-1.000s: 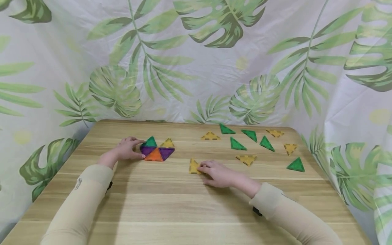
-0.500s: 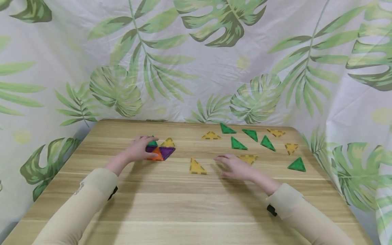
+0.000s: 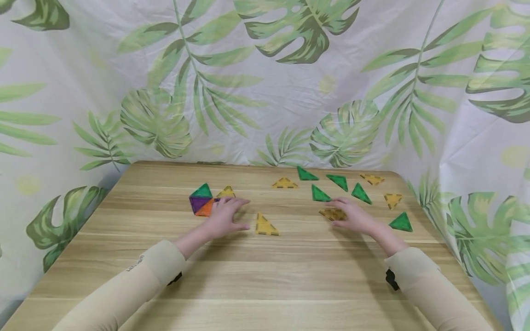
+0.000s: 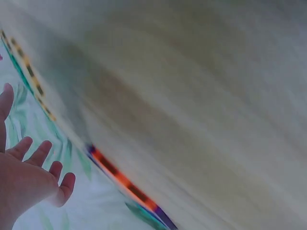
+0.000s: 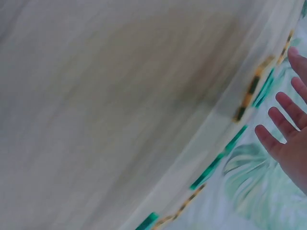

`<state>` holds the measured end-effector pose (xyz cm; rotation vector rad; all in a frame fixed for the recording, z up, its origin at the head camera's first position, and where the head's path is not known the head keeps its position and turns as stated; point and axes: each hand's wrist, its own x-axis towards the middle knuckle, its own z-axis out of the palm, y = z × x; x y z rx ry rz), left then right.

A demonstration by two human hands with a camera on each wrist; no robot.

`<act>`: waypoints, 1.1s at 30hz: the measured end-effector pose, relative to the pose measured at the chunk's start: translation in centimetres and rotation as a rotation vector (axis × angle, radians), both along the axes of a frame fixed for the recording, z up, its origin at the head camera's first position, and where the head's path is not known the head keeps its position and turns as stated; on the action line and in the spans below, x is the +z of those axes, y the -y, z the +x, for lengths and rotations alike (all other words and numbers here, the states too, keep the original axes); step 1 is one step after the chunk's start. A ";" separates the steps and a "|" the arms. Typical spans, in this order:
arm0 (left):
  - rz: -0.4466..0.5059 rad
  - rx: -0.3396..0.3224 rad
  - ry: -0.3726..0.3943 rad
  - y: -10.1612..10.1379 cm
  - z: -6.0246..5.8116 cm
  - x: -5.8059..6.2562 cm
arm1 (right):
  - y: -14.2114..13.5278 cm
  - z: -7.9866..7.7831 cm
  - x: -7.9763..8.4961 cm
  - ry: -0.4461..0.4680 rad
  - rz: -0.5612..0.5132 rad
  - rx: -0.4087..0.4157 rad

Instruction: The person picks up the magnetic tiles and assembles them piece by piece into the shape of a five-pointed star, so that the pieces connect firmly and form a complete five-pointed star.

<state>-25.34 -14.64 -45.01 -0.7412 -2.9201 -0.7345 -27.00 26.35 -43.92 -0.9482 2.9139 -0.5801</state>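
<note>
Behind everything on my head feed hangs a leaf-print cloth [image 3: 265, 78], with a wooden table [image 3: 232, 280] spreading out below it. Two pale sleeves [image 3: 124, 289] reach in over the table from the near side. I see the left hand [image 3: 222, 219] with fingers and thumb spread and nothing between them; from the head it blocks part of a tile cluster [image 3: 199, 204]. The right hand [image 3: 357, 217] is spread too, its fingertips at a yellow tile [image 3: 329, 214]; whether they touch it, I cannot tell. On the table's left side, that cluster joins green, purple and orange triangles edge to edge, and a small yellow triangle [image 3: 226, 191] lies close at its right, partly behind the fingers. One lone yellow triangle [image 3: 266, 226] lies just right of the left thumb. Beyond the right hand I count four green triangles [image 3: 320, 193]; a fifth [image 3: 400, 222] lies to its right. Three more yellow triangles [image 3: 285, 184] lie around those greens.
</note>
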 end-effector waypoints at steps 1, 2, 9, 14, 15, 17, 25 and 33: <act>-0.007 -0.011 0.003 -0.4 0.1 -0.2 | -0.4 -0.1 -0.1 -0.008 0.010 -0.008; -0.014 -0.023 0.010 -0.8 0.2 -0.4 | -0.8 -0.1 -0.2 -0.008 0.015 -0.017; -0.069 -0.105 0.011 -2.7 0.3 -0.9 | -1.8 -0.5 -0.5 0.015 -0.005 -0.034; -0.089 -0.116 -0.023 -3.1 0.1 -1.0 | -1.7 -0.7 -0.9 -0.020 0.022 -0.022; -0.090 -0.114 -0.028 -3.1 0.0 -1.0 | -1.7 -0.8 -1.0 -0.031 0.028 -0.017; -0.088 -0.112 -0.028 -3.1 0.0 -1.0 | -1.5 -0.8 -1.0 -0.038 0.032 -0.007; -0.057 -0.162 -0.003 -2.4 -0.4 -1.1 | -0.3 -0.6 -0.7 -0.013 0.066 0.086; -0.036 -0.201 0.019 -1.3 -1.4 -1.4 | 1.3 -0.8 -0.4 -0.017 0.077 0.240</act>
